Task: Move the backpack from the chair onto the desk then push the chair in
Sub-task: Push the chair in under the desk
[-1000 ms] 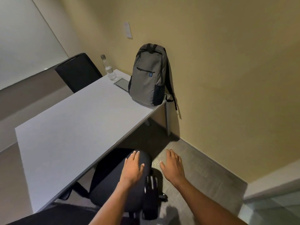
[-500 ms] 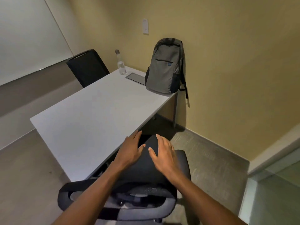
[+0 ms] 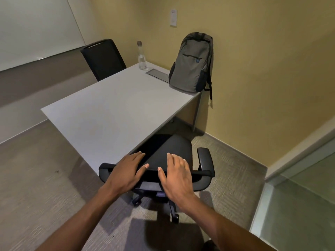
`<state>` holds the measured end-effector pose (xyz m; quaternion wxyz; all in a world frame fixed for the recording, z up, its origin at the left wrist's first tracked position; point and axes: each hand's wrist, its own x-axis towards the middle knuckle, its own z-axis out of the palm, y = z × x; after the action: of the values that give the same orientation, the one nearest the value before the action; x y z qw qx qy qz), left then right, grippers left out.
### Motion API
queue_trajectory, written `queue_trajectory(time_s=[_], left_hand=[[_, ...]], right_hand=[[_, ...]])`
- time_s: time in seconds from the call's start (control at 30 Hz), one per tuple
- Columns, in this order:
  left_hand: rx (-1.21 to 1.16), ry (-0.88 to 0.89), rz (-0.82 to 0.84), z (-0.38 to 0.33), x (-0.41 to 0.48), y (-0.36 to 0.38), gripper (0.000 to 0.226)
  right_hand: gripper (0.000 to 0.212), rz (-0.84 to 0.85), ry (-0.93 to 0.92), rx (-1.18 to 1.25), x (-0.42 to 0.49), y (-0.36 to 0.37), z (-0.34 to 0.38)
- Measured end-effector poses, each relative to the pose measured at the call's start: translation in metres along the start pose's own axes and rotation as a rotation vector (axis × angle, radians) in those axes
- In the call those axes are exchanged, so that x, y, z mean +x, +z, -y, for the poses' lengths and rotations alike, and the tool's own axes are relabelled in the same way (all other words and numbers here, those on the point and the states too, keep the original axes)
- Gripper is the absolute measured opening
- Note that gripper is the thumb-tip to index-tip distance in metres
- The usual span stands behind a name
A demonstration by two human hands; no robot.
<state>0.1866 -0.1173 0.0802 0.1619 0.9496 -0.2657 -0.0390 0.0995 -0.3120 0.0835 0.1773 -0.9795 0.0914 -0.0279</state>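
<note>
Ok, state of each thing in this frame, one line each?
backpack: upright on desk, leaning on wall.
desk: bears backpack and bottle.
chair: seat partly under desk.
left hand: open, flat on chair back.
right hand: open, flat on chair back.
bottle: upright, capped.
far chair: against desk.

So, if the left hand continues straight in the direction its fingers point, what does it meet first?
Probably the near edge of the desk. The left hand lies flat on the chair backrest, fingers already close to that edge; depth is uncertain.
</note>
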Motion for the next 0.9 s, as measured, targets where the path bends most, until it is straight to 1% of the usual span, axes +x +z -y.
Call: queue_trajectory(time_s=[0.13, 0.23, 0.33, 0.4, 0.67, 0.9], left_hand=[[0.037, -0.041, 0.009, 0.011, -0.009, 0.007, 0.066], [0.036, -0.032, -0.056, 0.006, -0.008, 0.007, 0.061], [0.051, -0.088, -0.048, 0.000, -0.003, 0.007, 0.070], [0.057, -0.107, -0.040, -0.002, 0.000, 0.010, 0.072], [0.067, -0.175, -0.051, -0.025, 0.011, 0.020, 0.068], [0.064, -0.232, -0.102, -0.053, 0.030, 0.028, 0.066]], right_hand=[[0.061, 0.022, 0.028, -0.110, -0.004, 0.011, -0.003], [0.068, 0.042, 0.056, -0.149, -0.003, 0.011, -0.003], [0.071, 0.042, 0.059, -0.160, 0.000, 0.008, -0.006], [0.069, 0.035, 0.049, -0.152, 0.002, 0.007, -0.010], [0.065, 0.042, -0.011, -0.133, 0.021, 0.001, -0.041], [0.057, 0.037, -0.080, -0.134, 0.049, -0.005, -0.077]])
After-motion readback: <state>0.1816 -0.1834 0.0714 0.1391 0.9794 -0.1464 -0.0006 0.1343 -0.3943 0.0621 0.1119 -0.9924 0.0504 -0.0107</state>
